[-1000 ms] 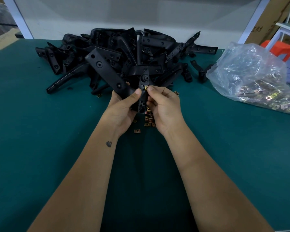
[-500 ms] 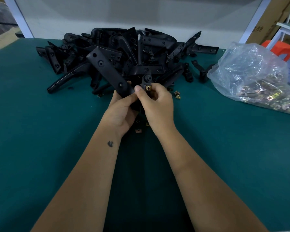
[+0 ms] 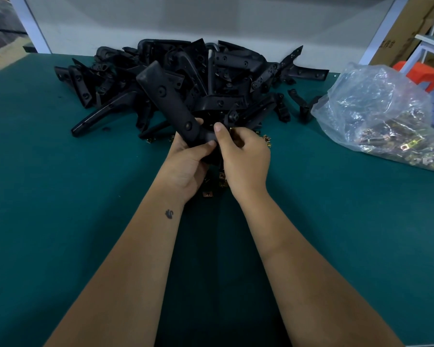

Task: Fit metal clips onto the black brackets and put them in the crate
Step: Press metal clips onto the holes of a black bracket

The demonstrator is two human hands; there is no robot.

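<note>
Head view: your left hand [image 3: 186, 164] grips the black bracket [image 3: 172, 106] steady so your right hand [image 3: 243, 156] can pinch what seems a metal clip [image 3: 232, 129] against its end.

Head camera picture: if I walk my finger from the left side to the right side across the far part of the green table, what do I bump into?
Pile of black brackets → clear plastic bag of metal clips → orange stool, behind the table.
</note>
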